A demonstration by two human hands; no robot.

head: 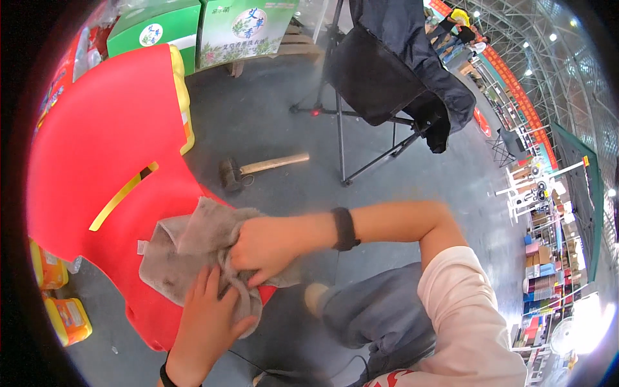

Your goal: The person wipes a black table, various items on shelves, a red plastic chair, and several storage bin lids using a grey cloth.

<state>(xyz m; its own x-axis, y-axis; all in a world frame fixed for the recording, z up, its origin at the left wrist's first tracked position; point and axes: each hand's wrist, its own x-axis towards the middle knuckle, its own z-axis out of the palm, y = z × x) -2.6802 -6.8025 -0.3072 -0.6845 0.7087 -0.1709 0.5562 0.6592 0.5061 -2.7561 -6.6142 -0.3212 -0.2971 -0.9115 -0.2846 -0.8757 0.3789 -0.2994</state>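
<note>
A red plastic chair with a slot in its back stands in front of me on the left. Over its seat lies a grey towel, bunched and folded, with a small white tag at its left edge. My right hand grips the gathered towel from the right, fingers curled into the folds. Below it, my left hand rests on the towel's near part, fingers spread. Both wrists wear a dark band. The seat under the cloth is mostly hidden.
A mallet with a wooden handle lies on the grey floor beyond the seat. Behind it stands a black folding chair. Green cartons sit at the back; orange-yellow containers stand lower left. Several people are far off.
</note>
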